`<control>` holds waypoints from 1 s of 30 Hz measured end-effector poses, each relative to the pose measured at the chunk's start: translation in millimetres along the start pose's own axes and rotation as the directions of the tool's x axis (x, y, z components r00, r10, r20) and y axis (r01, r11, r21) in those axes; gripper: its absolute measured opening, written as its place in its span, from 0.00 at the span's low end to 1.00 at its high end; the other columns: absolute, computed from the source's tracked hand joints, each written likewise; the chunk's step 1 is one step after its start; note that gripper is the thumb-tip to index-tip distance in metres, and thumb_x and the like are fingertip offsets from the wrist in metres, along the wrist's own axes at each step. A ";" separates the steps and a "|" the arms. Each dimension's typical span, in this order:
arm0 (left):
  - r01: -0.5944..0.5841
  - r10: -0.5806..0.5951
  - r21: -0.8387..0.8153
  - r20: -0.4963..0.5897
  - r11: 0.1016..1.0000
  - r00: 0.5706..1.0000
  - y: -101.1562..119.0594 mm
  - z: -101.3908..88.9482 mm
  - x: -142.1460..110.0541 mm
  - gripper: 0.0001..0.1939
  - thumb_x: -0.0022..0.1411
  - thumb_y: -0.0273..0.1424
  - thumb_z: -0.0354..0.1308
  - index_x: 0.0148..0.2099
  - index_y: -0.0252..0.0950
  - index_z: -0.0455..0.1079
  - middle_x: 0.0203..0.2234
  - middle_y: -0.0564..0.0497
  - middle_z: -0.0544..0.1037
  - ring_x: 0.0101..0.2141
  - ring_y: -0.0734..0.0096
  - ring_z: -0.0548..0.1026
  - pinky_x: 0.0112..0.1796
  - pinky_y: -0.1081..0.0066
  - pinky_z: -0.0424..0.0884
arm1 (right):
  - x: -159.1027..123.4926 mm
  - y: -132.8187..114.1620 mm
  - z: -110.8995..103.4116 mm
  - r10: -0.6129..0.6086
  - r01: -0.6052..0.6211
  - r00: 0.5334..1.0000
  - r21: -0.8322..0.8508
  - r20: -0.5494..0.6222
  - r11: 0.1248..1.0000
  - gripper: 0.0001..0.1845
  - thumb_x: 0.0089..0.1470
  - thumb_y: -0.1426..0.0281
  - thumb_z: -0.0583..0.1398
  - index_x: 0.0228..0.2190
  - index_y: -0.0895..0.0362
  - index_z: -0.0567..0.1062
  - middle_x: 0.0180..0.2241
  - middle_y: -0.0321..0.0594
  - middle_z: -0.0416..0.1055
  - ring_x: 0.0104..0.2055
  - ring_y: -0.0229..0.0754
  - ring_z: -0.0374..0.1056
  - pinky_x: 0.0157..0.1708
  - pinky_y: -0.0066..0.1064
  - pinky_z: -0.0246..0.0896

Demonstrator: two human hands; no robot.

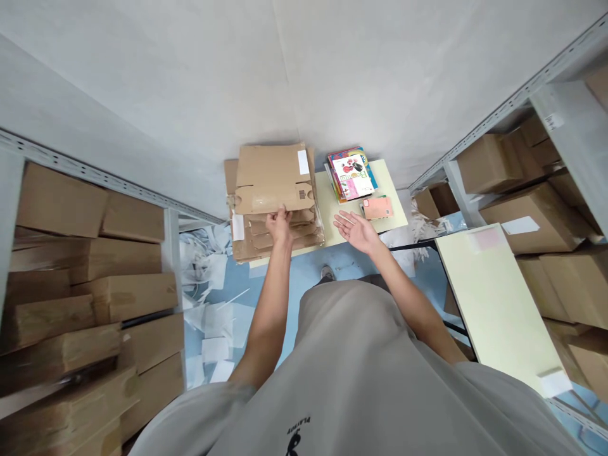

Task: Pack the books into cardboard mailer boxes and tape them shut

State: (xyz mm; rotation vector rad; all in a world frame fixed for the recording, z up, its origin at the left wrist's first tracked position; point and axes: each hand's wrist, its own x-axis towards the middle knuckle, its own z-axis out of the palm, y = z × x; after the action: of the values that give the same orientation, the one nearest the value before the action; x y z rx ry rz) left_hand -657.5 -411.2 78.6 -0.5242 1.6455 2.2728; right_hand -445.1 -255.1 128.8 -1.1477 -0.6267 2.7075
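Observation:
My left hand (280, 227) pinches the near edge of a flattened cardboard box (270, 174), which lies on top of a stack of other flattened boxes (285, 239). A white label and a barcode show on its right side. My right hand (357, 232) is held palm up with its fingers spread and nothing in it, just in front of a small pink book (378, 208). Behind that book, a pile of colourful picture books (352, 177) rests on the pale table (389, 183).
Shelves packed with cardboard boxes stand on the left (137, 304) and right (536, 215). A second pale table (498, 297) is at my right. Paper scraps (216, 316) litter the blue floor at the left. A white wall (285, 76) rises behind the table.

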 end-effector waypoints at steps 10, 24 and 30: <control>-0.271 0.197 0.065 0.529 0.960 0.825 -15.8 15.4 -44.0 0.40 0.53 0.63 0.86 0.39 0.43 0.63 0.31 0.57 0.70 0.34 0.72 0.73 0.39 0.73 0.74 | -59.5 -78.2 -48.6 -0.554 0.542 0.828 -0.137 -0.079 0.829 0.16 0.73 0.51 0.68 0.54 0.46 0.85 0.61 0.40 0.87 0.70 0.52 0.80 0.66 0.42 0.83; -0.502 -0.203 0.220 0.975 0.837 0.088 -147.8 177.3 -156.6 0.30 0.71 0.62 0.71 0.55 0.42 0.76 0.48 0.40 0.87 0.57 0.48 0.86 0.63 0.50 0.82 | -259.6 -77.1 -298.9 -0.882 0.550 0.074 -0.718 -0.466 0.426 0.34 0.55 0.43 0.79 0.55 0.48 0.87 0.50 0.43 0.87 0.40 0.45 0.79 0.31 0.34 0.74; -0.525 -0.323 0.231 0.942 0.819 -0.090 -246.2 244.4 -272.3 0.27 0.72 0.56 0.70 0.58 0.41 0.75 0.54 0.38 0.89 0.59 0.46 0.88 0.66 0.46 0.82 | -323.1 -48.1 -412.7 -0.826 0.506 -0.046 -0.726 -0.562 0.466 0.28 0.57 0.41 0.75 0.47 0.49 0.85 0.41 0.40 0.86 0.37 0.45 0.79 0.33 0.36 0.78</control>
State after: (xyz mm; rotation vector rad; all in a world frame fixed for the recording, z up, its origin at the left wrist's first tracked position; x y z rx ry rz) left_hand -337.8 -107.7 61.5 1.3478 1.1781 1.1173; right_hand 73.5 -168.9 104.0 -1.5167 -1.0187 0.8071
